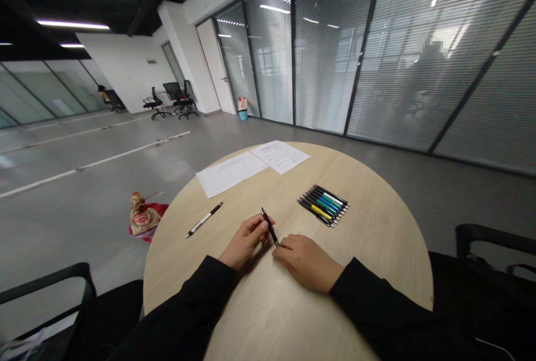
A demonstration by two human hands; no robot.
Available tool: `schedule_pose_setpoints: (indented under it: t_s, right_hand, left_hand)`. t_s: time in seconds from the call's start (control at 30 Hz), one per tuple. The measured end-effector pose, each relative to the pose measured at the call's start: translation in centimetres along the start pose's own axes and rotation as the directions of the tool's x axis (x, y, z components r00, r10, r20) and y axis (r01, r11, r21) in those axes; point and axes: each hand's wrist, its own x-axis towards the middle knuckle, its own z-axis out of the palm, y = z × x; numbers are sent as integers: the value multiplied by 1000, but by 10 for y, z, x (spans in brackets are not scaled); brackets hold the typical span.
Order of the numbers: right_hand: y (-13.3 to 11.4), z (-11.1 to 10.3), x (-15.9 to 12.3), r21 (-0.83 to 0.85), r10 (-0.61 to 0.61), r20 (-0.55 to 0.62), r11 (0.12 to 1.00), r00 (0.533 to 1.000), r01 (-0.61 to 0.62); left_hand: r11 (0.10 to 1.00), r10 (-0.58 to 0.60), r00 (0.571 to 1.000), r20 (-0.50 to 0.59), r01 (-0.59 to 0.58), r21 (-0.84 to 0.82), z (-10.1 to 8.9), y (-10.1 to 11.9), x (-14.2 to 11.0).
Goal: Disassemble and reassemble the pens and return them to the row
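A black pen (269,226) lies between my two hands on the round wooden table (377,238). My left hand (245,241) pinches the pen's upper half with fingers curled. The fingertips of my right hand (307,260) close on the pen's lower end, the palm facing down on the table. Both arms wear black sleeves. A white and black pen (204,220) lies alone to the left of my left hand. A row of several pens (323,205) with black, yellow, blue, green and white barrels lies to the right, beyond my right hand.
Two printed paper sheets (251,165) lie at the table's far edge. Black chair arms (494,235) show at right and lower left. A red and tan bag (144,217) sits on the grey floor left of the table. Glass walls with blinds stand behind.
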Motion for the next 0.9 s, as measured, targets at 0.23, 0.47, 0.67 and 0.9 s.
schedule_pose_setpoints:
  t_s: [0.23, 0.47, 0.67, 0.9]
  right_hand:
    - [1, 4, 0, -44, -31, -2, 999, 1000, 31]
    - [-3, 7, -1, -52, -87, -14, 995, 996, 86]
    - [-2, 9, -1, -34, -84, -65, 996, 994, 82]
    - [-2, 6, -1, -19, -45, -77, 999, 996, 43]
  left_hand:
    - [997, 12, 999, 32, -14, 76, 5, 8, -2]
    - [999, -3, 1000, 14, 2, 37, 6, 2, 0]
    - [998, -27, 1000, -9, 27, -64, 6, -2, 1]
    - [996, -54, 997, -49, 50, -72, 5, -2, 1]
